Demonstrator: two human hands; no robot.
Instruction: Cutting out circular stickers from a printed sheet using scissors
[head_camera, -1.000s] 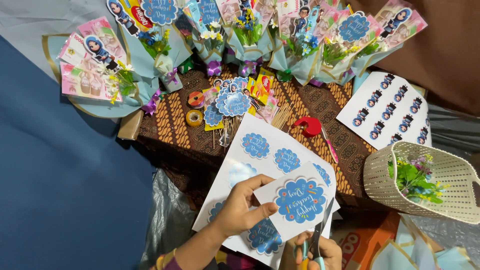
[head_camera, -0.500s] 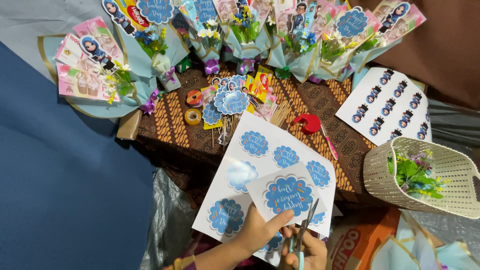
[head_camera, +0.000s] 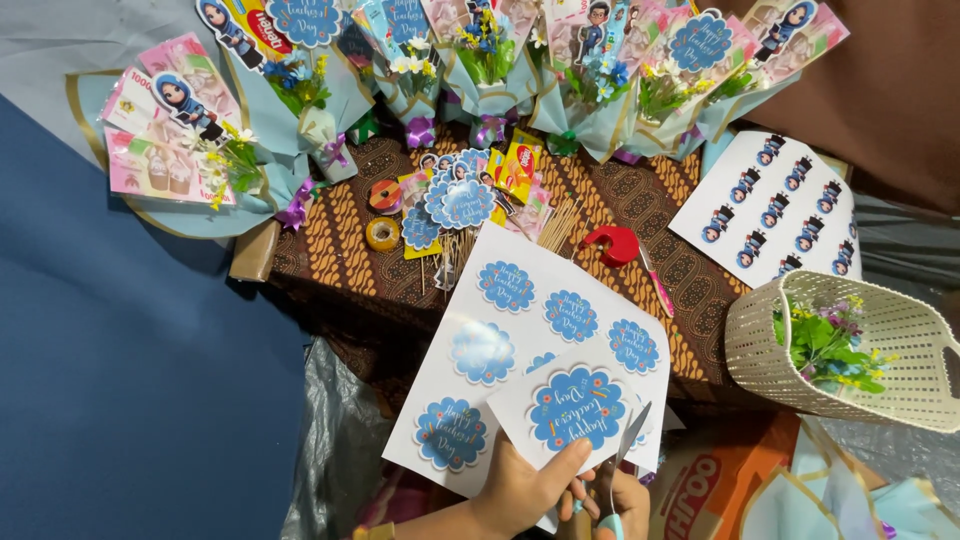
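The left hand (head_camera: 520, 490) pinches a cut piece of paper with a blue scalloped badge (head_camera: 577, 407) between thumb and fingers. The right hand (head_camera: 622, 500) grips scissors (head_camera: 625, 450), blades parted at the paper's right edge. The step appears to be trimming around the badge; next, the paper likely needs turning to follow the scallops. Beneath lies the printed sheet (head_camera: 500, 330) on the patterned bench (head_camera: 330, 250), a basket (head_camera: 900, 340) to the right.
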